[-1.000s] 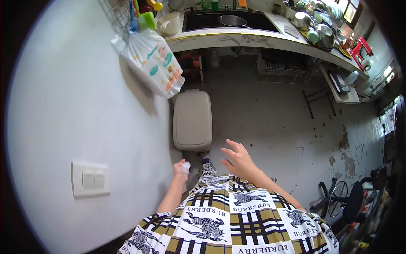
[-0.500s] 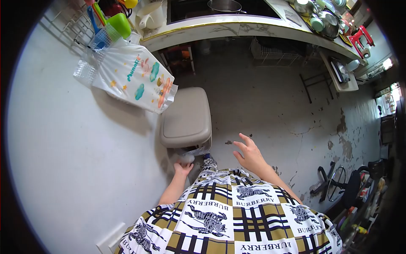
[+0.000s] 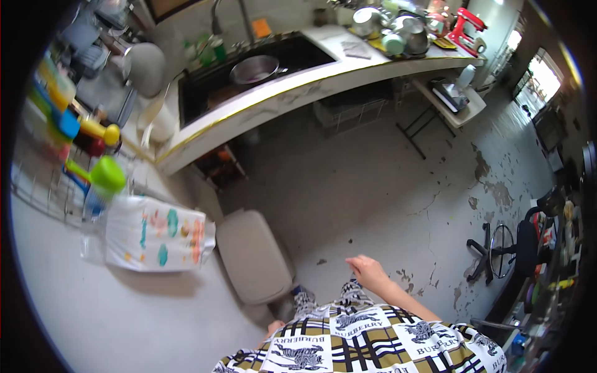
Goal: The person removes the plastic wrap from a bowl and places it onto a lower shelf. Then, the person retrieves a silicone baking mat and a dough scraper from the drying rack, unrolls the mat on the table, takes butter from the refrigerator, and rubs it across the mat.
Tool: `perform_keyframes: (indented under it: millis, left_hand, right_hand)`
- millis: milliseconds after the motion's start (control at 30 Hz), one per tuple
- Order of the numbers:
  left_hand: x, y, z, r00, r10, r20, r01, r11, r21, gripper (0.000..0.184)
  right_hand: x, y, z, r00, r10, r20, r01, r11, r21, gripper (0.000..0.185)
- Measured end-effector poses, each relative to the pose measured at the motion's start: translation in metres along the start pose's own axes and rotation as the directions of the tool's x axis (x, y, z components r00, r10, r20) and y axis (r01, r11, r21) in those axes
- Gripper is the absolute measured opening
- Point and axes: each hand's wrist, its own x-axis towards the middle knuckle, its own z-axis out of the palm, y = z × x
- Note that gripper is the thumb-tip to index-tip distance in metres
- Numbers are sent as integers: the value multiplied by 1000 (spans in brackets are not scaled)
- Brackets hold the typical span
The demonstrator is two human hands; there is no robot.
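Note:
My right hand (image 3: 368,273) hangs over the floor in front of my patterned shirt (image 3: 357,322). Its fingers look drawn together, and nothing shows in them. Low beside the wall, my left hand (image 3: 275,326) is mostly covered by the shirt, and its fingers are too hidden to make out. A grey-beige lidded bin (image 3: 252,256) stands on the floor just ahead of the left hand, its lid down.
A white printed bag (image 3: 158,236) hangs on the left wall below a wire rack (image 3: 46,186) with a green scoop (image 3: 107,176). Ahead runs a counter (image 3: 249,93) with a sink and metal pan (image 3: 254,69). A folding table (image 3: 463,109) and wheeled chair base (image 3: 491,252) are at right.
The view has tilted up and turned, bringing in more counter. My right hand's spread fingers have drawn together. My left hand has pulled back from the bin's base toward my body.

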Motion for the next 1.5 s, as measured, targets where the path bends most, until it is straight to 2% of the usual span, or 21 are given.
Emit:
perform_keyframes:
  millis: [33, 67, 267, 300, 333, 467, 533, 600, 667, 800, 867, 900, 933, 967, 1000, 1100, 1133, 1167, 1233, 1333, 1500]
  left_hand:
    - [-1, 14, 9, 969, -240, -59, 168, 816, -552, 19]
    - [0, 26, 23, 890, -455, 38, 207, 327, -922, 18]
    - [34, 108, -10, 955, -275, 114, 182, 236, -955, 17]
    - [23, 160, -12, 956, -270, 111, 179, 243, -953, 17]
    - [-2, 248, -46, 754, -595, -278, 185, 599, -779, 20]
    - [51, 298, -51, 746, -213, -631, 23, 955, -296, 31]
    - [78, 321, -67, 798, -186, -573, 0, 951, -308, 31]
    - [96, 344, -85, 845, -166, -508, -4, 948, -317, 30]
    - [116, 369, -104, 884, -301, -357, 35, 806, -591, 28]
    - [150, 411, -132, 724, -289, -627, 100, 943, -319, 25]
    - [194, 411, -133, 676, -380, -632, 148, 909, -389, 25]
    - [237, 383, -130, 732, -348, -586, 243, 936, -253, 24]
    - [256, 379, -144, 722, 202, -662, -95, 977, 193, 25]
    - [290, 401, -167, 710, 228, -667, -124, 972, 200, 25]
    - [317, 423, -180, 818, 135, -560, -128, 990, 52, 25]
    - [370, 477, -191, 994, -88, -59, 61, 930, -362, 27]
    - [382, 516, -203, 976, -18, -215, -15, 989, -149, 30]
    - [361, 589, -243, 995, 36, -92, -45, 994, -96, 29]
    - [360, 684, -274, 978, 126, -166, -160, 964, -211, 30]
    - [360, 802, -321, 916, 400, 23, -387, 898, -208, 31]
    - [347, 943, -366, 858, 495, 136, -428, 836, -343, 32]
  right_hand:
    - [1, 12, -7, 997, 80, 23, -81, 994, 78, 20]
    - [1, 22, -18, 997, 77, 10, -78, 994, 75, 20]
    - [7, 88, -93, 995, -23, -96, 14, 996, -84, 27]
    - [11, 98, -108, 995, -11, -96, -4, 987, -159, 21]
    - [17, 106, -125, 994, -10, -108, -8, 986, -169, 21]
    - [40, 137, -176, 902, -255, -348, 191, 960, -206, 12]
    - [56, 154, -194, 953, -10, -303, -6, 999, -51, 25]
    - [76, 164, -211, 940, -5, -341, -31, 995, -99, 32]
    - [99, 170, -226, 849, -55, -525, 97, 994, 52, 27]
    - [148, 197, -275, 962, 72, -262, -48, 994, 98, 23]
    - [181, 225, -296, 894, -200, -402, 169, 979, -111, 21]
    - [201, 233, -312, 765, -368, -529, 293, 930, -223, 20]
    - [215, 247, -329, 830, -314, -461, 247, 948, -200, 19]
    - [231, 262, -348, 901, -216, -377, 155, 970, -186, 18]
    - [245, 275, -367, 955, -106, -277, 57, 982, -179, 18]
    - [298, 298, -425, 902, -195, -386, 82, 953, -291, 18]
    - [319, 298, -445, 823, -308, -478, 188, 941, -282, 17]
    - [336, 305, -464, 828, -299, -475, 169, 940, -298, 17]
    - [367, 325, -499, 812, -313, -494, 147, 927, -346, 15]
    - [417, 360, -554, 762, -325, -560, 111, 918, -381, 12]
    - [535, 471, -662, 697, -347, -627, 54, 898, -436, 15]
